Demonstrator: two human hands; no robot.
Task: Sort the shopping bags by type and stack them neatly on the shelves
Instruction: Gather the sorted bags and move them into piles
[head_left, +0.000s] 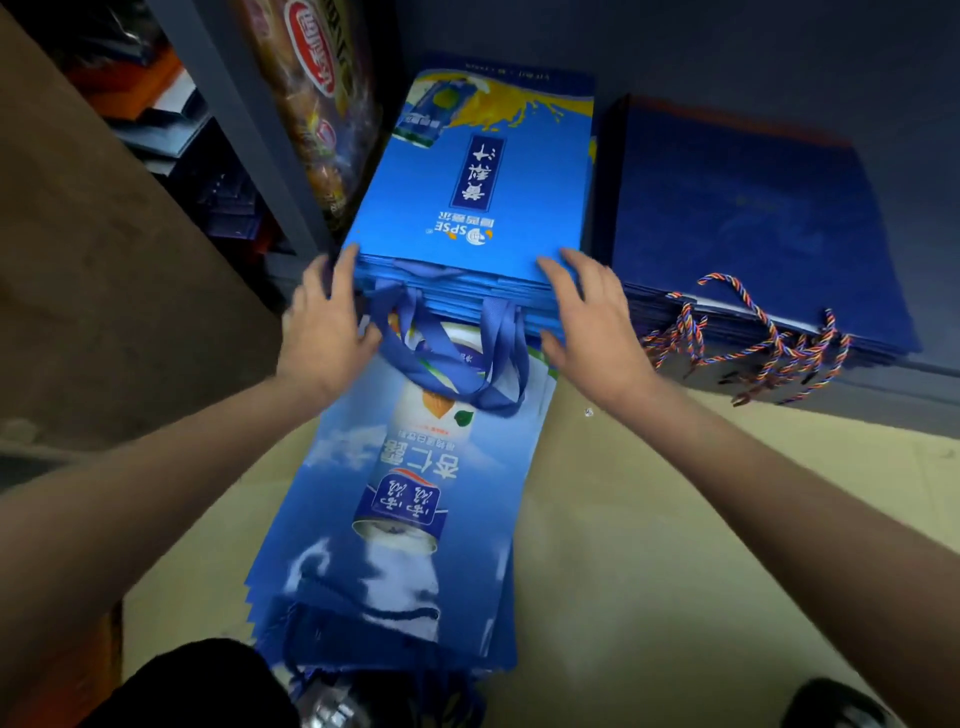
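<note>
View from the head camera. At centre frame we see a stack of bright blue bags (483, 208) lying flat on the lowest shelf (883, 379), its long axis running from the near edge toward the top of the frame, the blue handles (457, 358) hanging toward us. The left hand (324, 322) and right hand (592, 322) bracket the near corners of this stack, fingers spread and fairly straight, pressing on its edge rather than curling round it. A second stack of cloud-printed bags (395, 519) lies on the floor in the lower centre, same axis, its far end under those handles. At the upper right a stack of dark blue bags (748, 218) with braided rope handles (769, 338) sits just beside the bright one. We judge two risks: an uneven push could skew or fan the upper bags, and the loose handles could catch between layers or snag the floor stack.
</note>
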